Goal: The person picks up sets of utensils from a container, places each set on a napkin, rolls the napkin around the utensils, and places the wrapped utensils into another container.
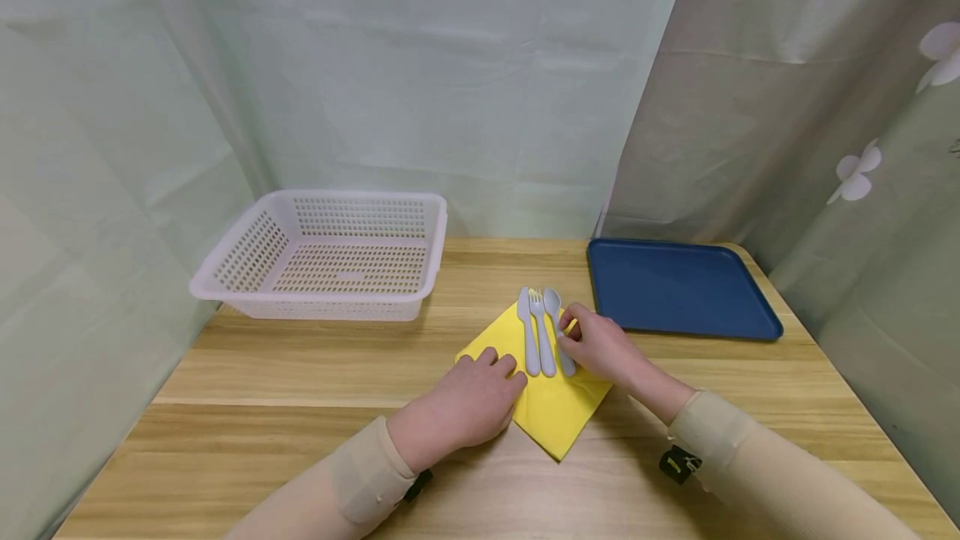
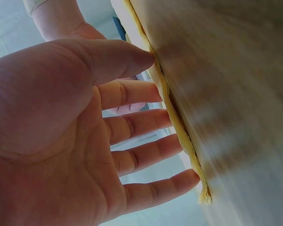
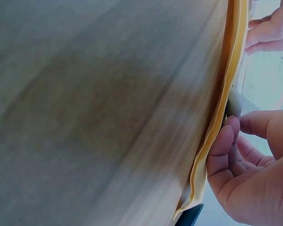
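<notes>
Napkin (image 1: 555, 413) is on the counter (image 1: 315, 432), with knife (image 1: 529, 340), fork (image 1: 543, 336) and spoon (image 1: 552, 304) side by side on it. Right hand (image 1: 600, 344) has curled fingers, looks like a pinch on the spoon handle. Left hand (image 1: 476, 398) is spread wide, fingertips on the napkin's near-left edge. Risk: sideways nudge on the spoon could bump the fork and break the row. If left fingertips drag, napkin likely skews, cutlery with it.

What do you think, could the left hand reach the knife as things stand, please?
Probably yes: the left hand touches the napkin just beside the knife, with nothing visible between them, and the right hand is over at the spoon, beyond the fork.
</notes>
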Demonstrator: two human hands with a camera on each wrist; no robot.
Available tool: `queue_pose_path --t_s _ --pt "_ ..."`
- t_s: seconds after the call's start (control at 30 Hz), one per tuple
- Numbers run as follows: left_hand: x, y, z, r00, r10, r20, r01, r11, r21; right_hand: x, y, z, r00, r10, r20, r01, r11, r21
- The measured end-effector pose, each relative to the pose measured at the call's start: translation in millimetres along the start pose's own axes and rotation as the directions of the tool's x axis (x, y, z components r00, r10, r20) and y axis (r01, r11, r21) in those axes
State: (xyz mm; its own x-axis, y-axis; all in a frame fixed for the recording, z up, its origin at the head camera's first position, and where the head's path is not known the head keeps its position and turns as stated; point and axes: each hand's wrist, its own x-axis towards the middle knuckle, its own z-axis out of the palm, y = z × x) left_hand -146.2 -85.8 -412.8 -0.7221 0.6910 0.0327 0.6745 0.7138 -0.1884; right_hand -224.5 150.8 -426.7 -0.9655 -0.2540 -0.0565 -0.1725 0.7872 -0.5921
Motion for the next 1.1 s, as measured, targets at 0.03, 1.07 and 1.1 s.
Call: queue_pose_path --t_s 0.03,1.07,1.1 --pt "0.0 0.1 0.0 1.000 -0.001 0.000 0.001 1.000 -0.001 0.1 0.1 0.0 1.000 0.000 0.000 0.000 1.000 0.001" --pt "0.4 0.7 -1.6 1.000 -0.008 0.027 0.008 1.000 -0.019 0.3 -0.6 -0.6 1.000 -0.012 0.021 0.012 1.000 -0.024" --pt "0.6 0.7 -1.6 1.000 -0.008 0.028 0.009 1.000 -0.018 0.5 -0.5 -0.6 1.000 -0.013 0.020 0.014 1.000 -0.025"
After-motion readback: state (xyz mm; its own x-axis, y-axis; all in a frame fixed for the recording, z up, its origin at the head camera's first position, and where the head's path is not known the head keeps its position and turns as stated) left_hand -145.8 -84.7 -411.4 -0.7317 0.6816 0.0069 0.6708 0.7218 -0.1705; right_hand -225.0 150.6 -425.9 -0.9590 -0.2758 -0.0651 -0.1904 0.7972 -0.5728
